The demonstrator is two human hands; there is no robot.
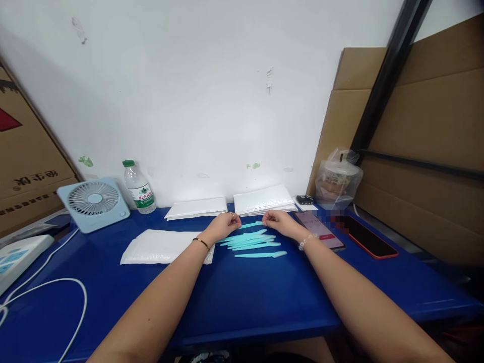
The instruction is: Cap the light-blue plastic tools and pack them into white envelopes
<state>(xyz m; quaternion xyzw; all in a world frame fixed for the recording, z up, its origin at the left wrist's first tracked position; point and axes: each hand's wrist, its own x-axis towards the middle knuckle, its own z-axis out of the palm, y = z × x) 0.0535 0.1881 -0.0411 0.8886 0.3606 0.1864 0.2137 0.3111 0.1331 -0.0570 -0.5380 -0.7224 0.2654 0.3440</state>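
Observation:
A slim turquoise eyebrow razor [250, 225] is stretched between my two hands, just above the far side of a small pile. My left hand [224, 227] pinches its left end with thumb and fingers. At the other end, my right hand [279, 223] is closed on it in the same way. Below them a loose pile of matching razors [249, 241] lies on the blue table [242, 297], roughly side by side. One single razor [260, 255] rests nearer to me, apart from the pile. White padded mailers [159, 246] lie left of the pile, partly behind my left forearm.
Two more stacks of white mailers [196, 206] [262, 198] lie along the wall. A blue fan [94, 202] and a water bottle [139, 189] stand at left. Phones [321, 229] [368, 237], a small black device [304, 199] and a bagged drink cup [338, 179] sit at right.

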